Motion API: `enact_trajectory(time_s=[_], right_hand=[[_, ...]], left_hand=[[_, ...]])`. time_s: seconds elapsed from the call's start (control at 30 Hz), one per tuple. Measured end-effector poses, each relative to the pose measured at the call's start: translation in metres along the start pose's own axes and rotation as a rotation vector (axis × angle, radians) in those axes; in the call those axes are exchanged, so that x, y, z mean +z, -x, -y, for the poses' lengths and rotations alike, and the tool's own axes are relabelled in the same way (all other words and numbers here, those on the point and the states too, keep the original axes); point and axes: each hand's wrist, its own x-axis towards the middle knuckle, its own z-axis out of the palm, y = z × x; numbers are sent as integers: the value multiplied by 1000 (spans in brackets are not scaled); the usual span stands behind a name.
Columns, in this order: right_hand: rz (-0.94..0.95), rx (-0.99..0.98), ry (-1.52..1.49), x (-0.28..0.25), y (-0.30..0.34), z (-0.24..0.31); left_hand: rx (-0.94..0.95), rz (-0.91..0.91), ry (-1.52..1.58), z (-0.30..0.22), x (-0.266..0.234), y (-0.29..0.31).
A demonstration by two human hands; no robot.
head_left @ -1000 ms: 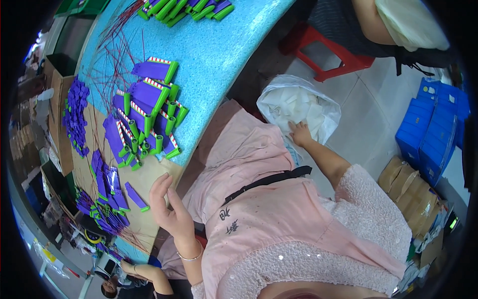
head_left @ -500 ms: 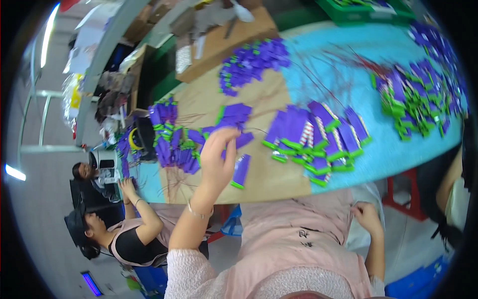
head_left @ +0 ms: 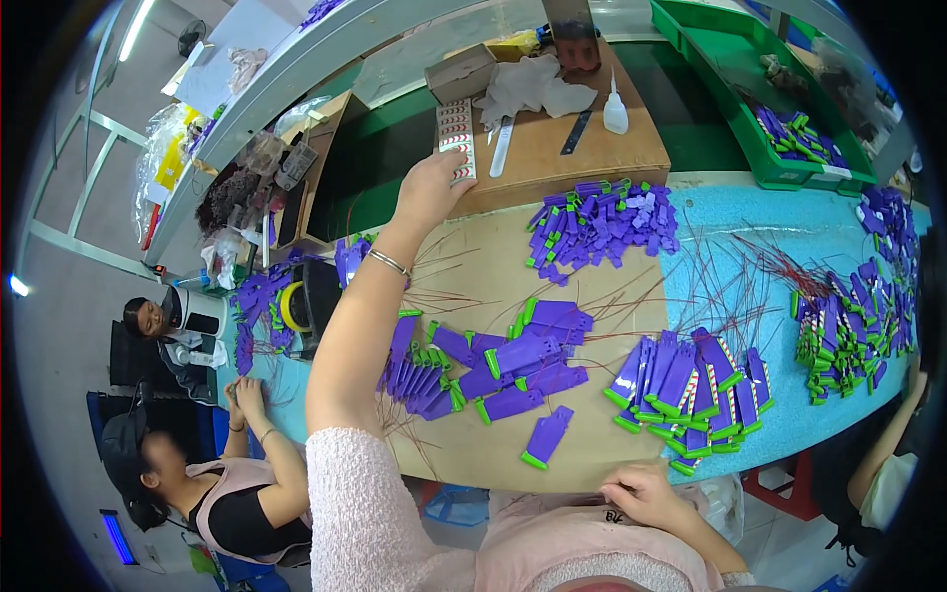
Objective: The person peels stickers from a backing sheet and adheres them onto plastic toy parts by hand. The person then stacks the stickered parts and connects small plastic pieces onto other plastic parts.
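My left hand (head_left: 434,189) reaches far over the bench to a sheet of red-and-white striped stickers (head_left: 455,128) at the edge of a wooden board. Its fingers close on the sheet's near end. My right hand (head_left: 646,493) is curled at the near table edge, in front of my apron; what its fingers hold, if anything, is hidden. A single flat purple piece with a green end (head_left: 546,437) lies near the edge. Behind it is a loose group of similar purple pieces (head_left: 533,357). To the right, a fanned pile (head_left: 691,390) has striped stickers on several pieces.
On the wooden board (head_left: 631,153) are a white squeeze bottle (head_left: 616,111), a dark ruler (head_left: 576,132) and crumpled paper. A heap of small purple parts (head_left: 602,227) lies before it. Wired pieces (head_left: 853,331) and a green tray (head_left: 789,178) are right. A co-worker (head_left: 212,474) sits left.
My left hand has moved from above the purple pieces out to the sticker sheet. My right hand has come up from my lap side to the table edge. The view has shifted.
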Motion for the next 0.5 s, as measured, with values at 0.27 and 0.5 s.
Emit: enact_trajectory(time_s=[0.27, 0.5], right_hand=[[50, 68, -5, -4, -5, 6], [52, 171, -49, 2, 5, 17]], left_hand=[[13, 126, -41, 5, -17, -15], [-11, -264, -91, -3, -26, -1]])
